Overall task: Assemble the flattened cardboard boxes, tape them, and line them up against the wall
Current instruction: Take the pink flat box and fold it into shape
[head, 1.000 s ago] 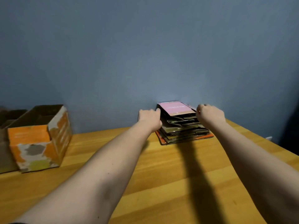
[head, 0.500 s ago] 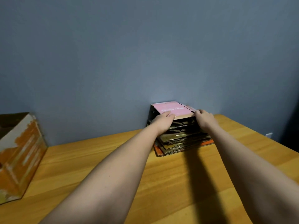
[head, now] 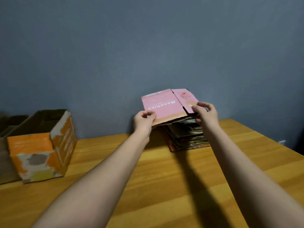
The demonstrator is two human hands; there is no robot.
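Observation:
A flattened pink cardboard box (head: 164, 104) with white lettering is lifted and tilted above a stack of flattened boxes (head: 187, 137) by the wall. My left hand (head: 144, 120) grips the pink box's near left corner. My right hand (head: 206, 114) grips its near right edge. An assembled orange and white box (head: 41, 148), open at the top, stands at the left against the wall.
The wooden table (head: 164, 178) stretches toward me under both forearms. A darker brown box (head: 6, 129) stands partly hidden behind the orange one at the far left. The blue-grey wall (head: 148, 46) runs along the table's back edge. The table's right edge (head: 279, 140) drops off.
Both hands closed on the pink flattened box and raised its near edge off the stack. The view swung back left, bringing the orange box fully into sight.

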